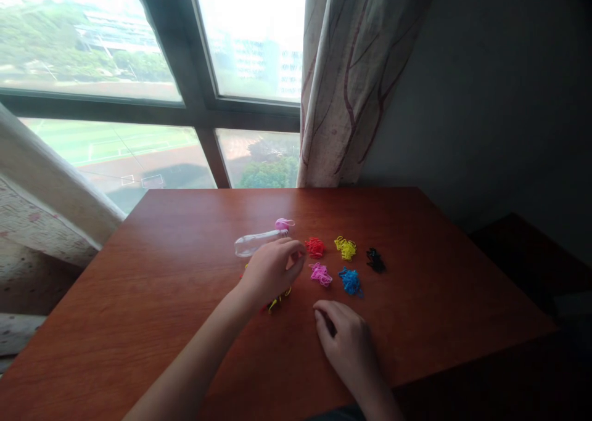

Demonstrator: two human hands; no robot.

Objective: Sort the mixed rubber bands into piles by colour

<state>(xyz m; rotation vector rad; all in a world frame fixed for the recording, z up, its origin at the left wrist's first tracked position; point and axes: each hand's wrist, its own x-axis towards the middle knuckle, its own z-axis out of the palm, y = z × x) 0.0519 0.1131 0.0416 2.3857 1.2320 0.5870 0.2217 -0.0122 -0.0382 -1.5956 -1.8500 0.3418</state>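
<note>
My left hand [275,267] hovers just left of a red pile of small rubber bands [315,248], thumb and forefinger pinched together; whatever is between the tips is too small to make out. Below and behind it, a mixed heap of bands [280,299] is partly hidden, with yellow ends showing. My right hand [345,335] rests on the table with fingers curled in and nothing visible in them. Ahead of it lie a pink pile [320,274] and a blue pile [350,281]. Farther off are a yellow pile [346,248] and a black pile [375,259].
A clear plastic bottle [252,244] lies on its side behind my left hand, a pink cap with a loop [283,224] by its neck. The brown wooden table [176,273] meets a window [208,110] with curtains [351,82] at the far side.
</note>
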